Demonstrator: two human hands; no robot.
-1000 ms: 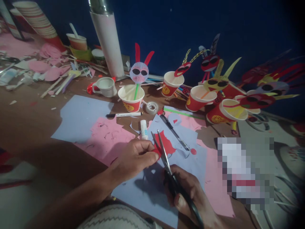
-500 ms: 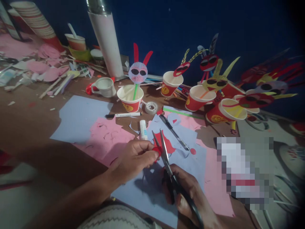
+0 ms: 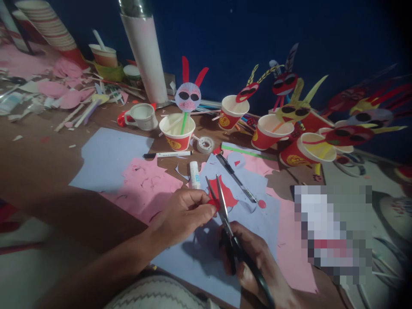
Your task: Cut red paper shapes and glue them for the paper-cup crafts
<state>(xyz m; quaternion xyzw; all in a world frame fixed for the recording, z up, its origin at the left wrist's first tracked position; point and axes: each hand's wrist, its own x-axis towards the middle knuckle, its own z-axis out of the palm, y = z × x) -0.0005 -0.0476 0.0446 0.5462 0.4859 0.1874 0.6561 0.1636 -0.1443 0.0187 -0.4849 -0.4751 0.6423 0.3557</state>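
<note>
My left hand pinches a small piece of red paper between thumb and fingers. In my right hand is a pair of scissors with black handles, its blades parted and pointing away from me. The small red piece lies right at the blades. Under the blade tips, a larger red paper scrap rests on blue paper. A glue stick stands just beyond my left hand. A black pen lies beyond the scissors, near a small red disc.
Paper cups holding paper-faced straw figures line the back. A mug, a tape roll and a marker sit nearby. Pink paper lies left. Scraps, stacked cups and a tall white cylinder stand farther back.
The view has shifted very slightly. Both hands keep nearly the same pose, with the scissor blades still parted at the small red piece.
</note>
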